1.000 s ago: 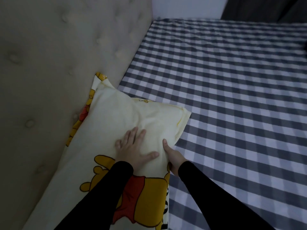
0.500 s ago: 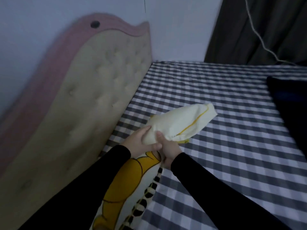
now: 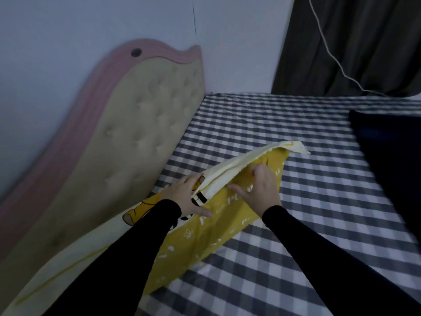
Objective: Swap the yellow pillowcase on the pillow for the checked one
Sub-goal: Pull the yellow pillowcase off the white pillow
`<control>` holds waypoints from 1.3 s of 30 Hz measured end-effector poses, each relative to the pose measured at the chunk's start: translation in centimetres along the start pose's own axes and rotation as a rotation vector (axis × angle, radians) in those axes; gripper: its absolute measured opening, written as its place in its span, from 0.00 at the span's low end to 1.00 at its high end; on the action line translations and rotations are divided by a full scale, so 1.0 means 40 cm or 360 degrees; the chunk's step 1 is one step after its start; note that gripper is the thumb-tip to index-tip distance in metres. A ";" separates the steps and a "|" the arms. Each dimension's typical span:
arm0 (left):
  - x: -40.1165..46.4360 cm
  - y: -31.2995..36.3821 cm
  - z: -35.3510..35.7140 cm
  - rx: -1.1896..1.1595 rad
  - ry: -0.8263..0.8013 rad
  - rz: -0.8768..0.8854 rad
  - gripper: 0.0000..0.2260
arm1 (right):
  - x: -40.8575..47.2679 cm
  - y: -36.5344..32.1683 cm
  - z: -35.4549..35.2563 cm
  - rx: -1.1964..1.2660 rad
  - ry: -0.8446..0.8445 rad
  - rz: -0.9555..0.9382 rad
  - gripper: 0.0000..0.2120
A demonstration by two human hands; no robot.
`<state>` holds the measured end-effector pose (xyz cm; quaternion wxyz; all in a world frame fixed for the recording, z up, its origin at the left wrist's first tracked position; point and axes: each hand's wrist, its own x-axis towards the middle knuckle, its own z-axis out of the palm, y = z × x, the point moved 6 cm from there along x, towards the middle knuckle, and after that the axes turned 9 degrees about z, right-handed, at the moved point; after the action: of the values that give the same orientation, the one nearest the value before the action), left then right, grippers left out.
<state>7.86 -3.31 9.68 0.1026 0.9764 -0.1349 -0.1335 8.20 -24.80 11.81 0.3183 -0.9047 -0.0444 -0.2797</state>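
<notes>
Two hands work at the far end of the pillow [image 3: 205, 236], which lies along the tufted, padded headboard [image 3: 145, 124] on the bed's grey-and-white checked sheet [image 3: 284, 258]; the yellow pillowcase [image 3: 227, 176] is soft, rumpled cloth — pale cream on top with a cartoon print, deeper yellow with small white marks on the side. The left hand [image 3: 188, 196] lies over the pillow's top edge, fingers nearly straight, thumb stretched along the yellow side, gripping nothing that shows; the right hand [image 3: 262, 190] has its fingers curled into the case's open mouth, under the raised cream flap, whose floppy corner juts out over the sheet. Right of the pillow the sheet runs flat to a dark folded fabric [image 3: 387, 160] at the edge; a dark curtain [image 3: 353, 42] hangs behind.
</notes>
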 end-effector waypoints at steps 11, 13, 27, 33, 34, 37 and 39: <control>0.178 0.164 -0.015 0.0066 0.0102 0.0043 0.57 | 0.177 0.182 0.059 -0.0597 -0.1154 -0.0185 0.36; 0.231 0.213 -0.009 0.0049 0.0120 0.0035 0.56 | 0.204 0.215 0.051 -0.0673 -0.1163 -0.0225 0.30; 0.350 0.240 -0.004 -0.0321 0.0043 -0.0042 0.30 | 0.275 0.327 0.020 -0.0114 -0.1159 -0.0453 0.33; 0.298 0.222 -0.040 -0.0387 -0.0036 -0.0051 0.21 | 0.279 0.230 -0.004 0.0047 -0.1515 -0.0028 0.15; 0.284 0.222 -0.051 -0.0412 -0.0067 -0.0036 0.20 | 0.277 0.208 -0.014 0.0066 -0.1579 0.0030 0.14; 0.238 0.235 -0.099 -0.0426 -0.0230 0.0017 0.17 | 0.272 0.148 -0.061 0.0163 -0.1735 0.0201 0.15; 0.208 0.252 -0.130 -0.0443 -0.0302 0.0025 0.18 | 0.267 0.131 -0.088 0.0172 -0.1815 0.0316 0.19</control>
<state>14.69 -14.39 15.04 0.2248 0.9347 -0.1319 -0.2418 16.81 -32.11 16.90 0.3144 -0.8947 -0.1381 0.2856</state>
